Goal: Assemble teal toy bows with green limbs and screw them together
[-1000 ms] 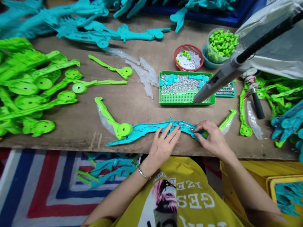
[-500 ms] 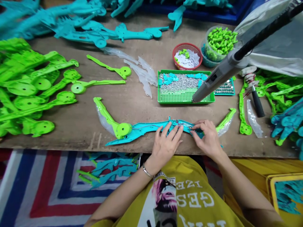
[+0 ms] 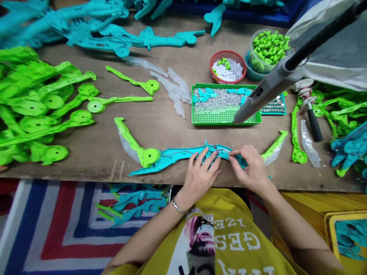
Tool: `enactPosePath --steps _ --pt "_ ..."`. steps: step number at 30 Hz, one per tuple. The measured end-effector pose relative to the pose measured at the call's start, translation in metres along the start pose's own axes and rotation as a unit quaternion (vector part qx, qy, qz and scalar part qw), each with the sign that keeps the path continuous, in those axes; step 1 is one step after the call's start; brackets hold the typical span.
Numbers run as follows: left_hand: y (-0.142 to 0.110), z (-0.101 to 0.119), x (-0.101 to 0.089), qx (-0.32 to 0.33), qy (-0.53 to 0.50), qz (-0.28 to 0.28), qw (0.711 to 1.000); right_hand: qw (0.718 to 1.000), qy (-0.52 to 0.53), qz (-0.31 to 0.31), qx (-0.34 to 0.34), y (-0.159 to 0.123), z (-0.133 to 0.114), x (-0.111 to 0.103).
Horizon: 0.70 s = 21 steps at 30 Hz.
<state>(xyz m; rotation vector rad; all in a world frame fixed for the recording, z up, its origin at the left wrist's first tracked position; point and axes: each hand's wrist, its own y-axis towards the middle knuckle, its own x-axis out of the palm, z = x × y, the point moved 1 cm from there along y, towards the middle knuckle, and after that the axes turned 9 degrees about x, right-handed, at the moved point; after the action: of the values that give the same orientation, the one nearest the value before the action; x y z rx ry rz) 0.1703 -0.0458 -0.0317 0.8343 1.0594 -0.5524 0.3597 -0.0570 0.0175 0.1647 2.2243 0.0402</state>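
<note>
A long turquoise plastic shell (image 3: 179, 153), shaped like half of a toy bow, lies hollow side up near the table's front edge. A green limb with a round disc (image 3: 150, 156) is joined at its left, and another green limb (image 3: 275, 146) with a clear plastic piece shows at its right. Thin wires (image 3: 186, 152) run along inside the shell. My left hand (image 3: 199, 172) rests on the shell's middle, fingers stretched out. Thumb and forefinger of my right hand (image 3: 250, 166) are pinched at the shell's right part, around a thin wire; the fingers partly hide that spot.
A green tray (image 3: 226, 120) of screws and turquoise bits stands behind the shell. A grey electric screwdriver (image 3: 258, 91) hangs over it. Green parts (image 3: 43, 103) are piled left. Near the right end lies a black-handled tool (image 3: 314, 124). A red basket (image 3: 228, 78) stands farther back.
My right hand's fingertips have shifted slightly left along the shell. My left hand stays on the shell's middle, its fingers moved only a little.
</note>
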Motion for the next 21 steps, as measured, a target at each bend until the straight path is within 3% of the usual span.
enactPosePath --steps 4,8,21 --pt "-0.002 0.0 0.0 0.0 -0.001 0.006 1.0 1.0 -0.017 0.003 0.02 0.015 -0.011 0.014" --pt "-0.004 -0.001 -0.001 0.006 0.002 0.007 1.0 0.996 -0.056 -0.038 0.065 0.027 -0.009 0.023" --pt "-0.002 -0.004 -0.005 0.016 0.009 -0.014 1.0 0.983 -0.115 -0.11 0.096 0.05 -0.007 0.026"
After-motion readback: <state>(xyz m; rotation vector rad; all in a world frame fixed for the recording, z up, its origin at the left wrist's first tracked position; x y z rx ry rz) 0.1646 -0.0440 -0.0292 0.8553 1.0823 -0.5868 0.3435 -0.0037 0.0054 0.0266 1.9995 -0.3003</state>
